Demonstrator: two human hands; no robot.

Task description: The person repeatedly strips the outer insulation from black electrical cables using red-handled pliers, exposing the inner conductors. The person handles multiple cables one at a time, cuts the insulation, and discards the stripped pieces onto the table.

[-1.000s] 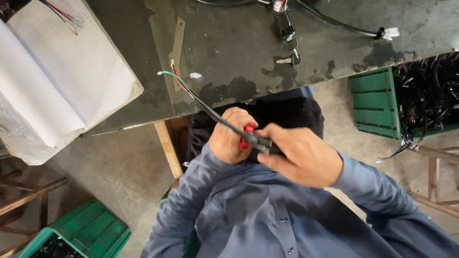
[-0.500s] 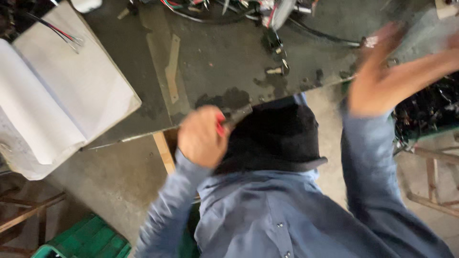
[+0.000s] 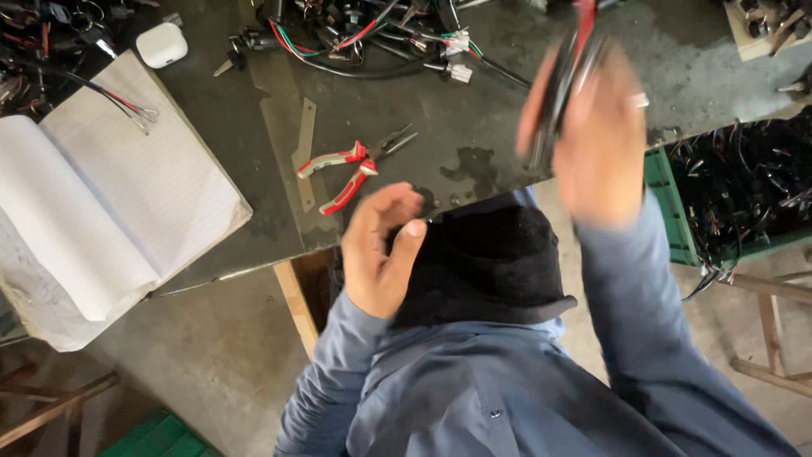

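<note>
Pliers [image 3: 351, 173] lie on the table [image 3: 474, 127] between the notebook [image 3: 110, 203] on the left and the crate [image 3: 736, 195] on the right.

1. A workshop for electrical wiring: a dark, stained bench [image 3: 474, 127] carries a tangle of wire harnesses [image 3: 372, 34] and red-handled pliers [image 3: 351, 169].
2. A green crate [image 3: 668, 211] of black cables stands beside it.
3. An open ruled notebook [image 3: 110, 203] lies alongside.

A single head-worn camera looked steeply down from close above, past the wearer's chest and arms, onto the near edge of a dark table [image 3: 211, 228] and the floor beneath.
</note>
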